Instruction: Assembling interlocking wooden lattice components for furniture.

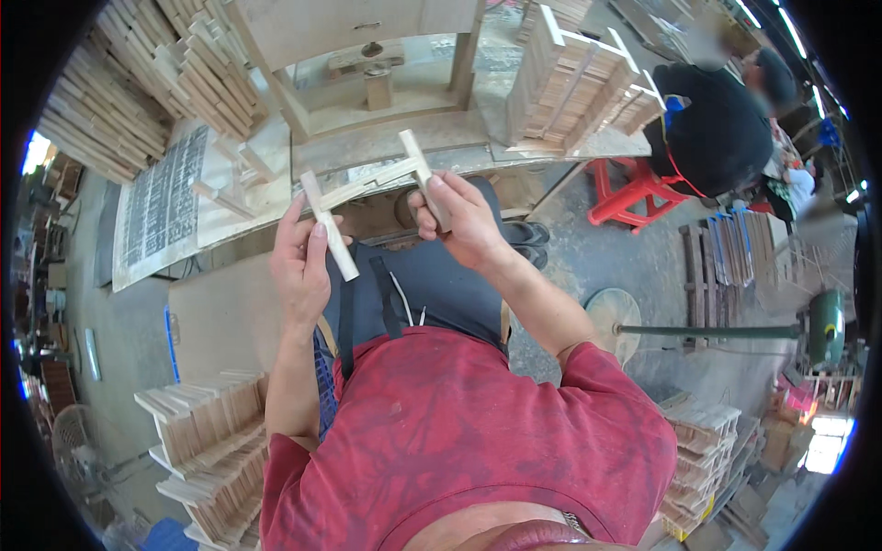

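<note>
Above my lap, at the near edge of the workbench (404,165), I hold an H-shaped wooden frame (375,182). It is made of two short pale bars joined by a crosspiece with a small notch near its middle. My left hand (301,262) grips the left bar, thumb on its face. Around the lower part of the right bar, the fingers of my right hand (467,225) are closed. A similar small wooden frame (241,179) lies on the bench to the left, by a printed sheet (165,197).
A wooden stand (285,101) rises at the bench's back. Stacked wooden strips (110,119) fill the far left; stacked frames (560,96) stand at right. Beyond are a red stool (629,197) and a person in black (712,129). More stacked pieces (207,432) sit lower left.
</note>
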Tool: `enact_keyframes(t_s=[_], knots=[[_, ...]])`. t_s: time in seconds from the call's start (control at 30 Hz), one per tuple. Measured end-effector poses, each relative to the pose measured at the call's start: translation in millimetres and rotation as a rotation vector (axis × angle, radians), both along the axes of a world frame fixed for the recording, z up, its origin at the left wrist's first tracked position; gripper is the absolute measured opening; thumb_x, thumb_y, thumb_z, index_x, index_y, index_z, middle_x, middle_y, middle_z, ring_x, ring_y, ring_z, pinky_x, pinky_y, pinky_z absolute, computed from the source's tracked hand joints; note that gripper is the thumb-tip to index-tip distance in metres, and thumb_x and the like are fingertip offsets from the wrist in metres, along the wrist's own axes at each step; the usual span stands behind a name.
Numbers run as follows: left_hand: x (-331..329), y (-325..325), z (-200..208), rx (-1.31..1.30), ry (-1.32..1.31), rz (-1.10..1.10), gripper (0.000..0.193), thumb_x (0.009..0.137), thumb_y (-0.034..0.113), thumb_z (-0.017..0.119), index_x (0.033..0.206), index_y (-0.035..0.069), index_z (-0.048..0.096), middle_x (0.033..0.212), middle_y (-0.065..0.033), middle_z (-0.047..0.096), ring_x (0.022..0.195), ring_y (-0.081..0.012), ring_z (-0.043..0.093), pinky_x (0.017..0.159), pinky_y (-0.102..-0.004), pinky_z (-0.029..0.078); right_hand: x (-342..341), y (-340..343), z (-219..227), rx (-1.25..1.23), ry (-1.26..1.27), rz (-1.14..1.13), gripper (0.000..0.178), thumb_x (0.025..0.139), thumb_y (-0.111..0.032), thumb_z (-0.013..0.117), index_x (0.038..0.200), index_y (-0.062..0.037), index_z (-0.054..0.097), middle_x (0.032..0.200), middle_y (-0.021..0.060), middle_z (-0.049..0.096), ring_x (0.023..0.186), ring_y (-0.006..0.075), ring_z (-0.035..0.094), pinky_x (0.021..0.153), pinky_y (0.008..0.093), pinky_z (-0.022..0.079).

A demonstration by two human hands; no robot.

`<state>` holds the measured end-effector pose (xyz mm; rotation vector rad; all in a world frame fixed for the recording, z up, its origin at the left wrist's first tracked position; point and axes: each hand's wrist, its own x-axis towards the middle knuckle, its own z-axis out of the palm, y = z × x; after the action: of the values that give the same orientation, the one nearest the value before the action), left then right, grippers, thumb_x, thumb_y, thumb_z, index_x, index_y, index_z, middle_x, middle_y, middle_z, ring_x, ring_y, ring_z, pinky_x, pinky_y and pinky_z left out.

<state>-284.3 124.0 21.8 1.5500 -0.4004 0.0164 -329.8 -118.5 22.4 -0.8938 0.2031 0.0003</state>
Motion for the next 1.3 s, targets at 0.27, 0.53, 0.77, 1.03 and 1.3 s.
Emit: enact_keyframes(t_s=[0.27,0.53,0.77,1.03,1.3], knots=[[18.4,1.6,14.4,0.017,0.025,0.107,0.045,0.100,0.007,0.061,0.143,-0.002,0.052,0.099,-0.0089,0.073,0.083,-0.0104,0.067,0.078,-0.0271,0.055,21.4,-8.5,3.1,-0.030,-0.105,0.002,0.025,0.110,-0.019,0.045,0.121,0.0018,0.053,0.101,0.0108,0.064,0.073,0.0145,0.057,0.064,0.0325,0.050],[43.0,23.2,0.6,0.063,0.194,0.066,0.042,0.094,0.005,0.069,0.134,-0.004,0.058,0.099,-0.0079,0.072,0.085,-0.0117,0.065,0.078,-0.0262,0.053,56.7,5.1,-12.4,-0.193,-0.142,0.157,0.033,0.108,-0.019,0.049,0.131,0.0033,0.053,0.099,0.0079,0.066,0.070,0.0133,0.061,0.067,0.0273,0.051],[68.6,44.8,-19.8,-0.247,0.485,-0.233,0.018,0.096,0.004,0.064,0.113,-0.003,0.065,0.098,-0.0131,0.072,0.086,-0.0217,0.071,0.082,-0.0344,0.057,47.8,-45.9,38.6,-1.376,-0.476,0.042,0.027,0.103,-0.021,0.059,0.120,-0.0013,0.067,0.103,0.0144,0.069,0.097,0.0293,0.066,0.088,0.0392,0.054],[111.3,28.1,-37.3,-0.292,0.477,-0.272,0.022,0.099,0.008,0.062,0.119,-0.001,0.058,0.105,-0.0124,0.067,0.095,-0.0239,0.069,0.090,-0.0377,0.056,36.5,-296.8,197.3,-2.420,-0.177,-0.524,0.027,0.078,-0.015,0.075,0.103,-0.0058,0.072,0.105,0.0128,0.071,0.109,0.0369,0.061,0.096,0.0456,0.049],[110.9,8.5,-26.0,-0.224,0.424,-0.249,0.028,0.100,0.007,0.062,0.127,-0.001,0.056,0.105,-0.0125,0.069,0.095,-0.0235,0.071,0.085,-0.0365,0.058,70.4,-336.4,202.1,-2.363,0.045,-0.108,0.026,0.078,-0.022,0.077,0.097,-0.0062,0.072,0.084,0.0129,0.069,0.088,0.0310,0.065,0.082,0.0421,0.051]])
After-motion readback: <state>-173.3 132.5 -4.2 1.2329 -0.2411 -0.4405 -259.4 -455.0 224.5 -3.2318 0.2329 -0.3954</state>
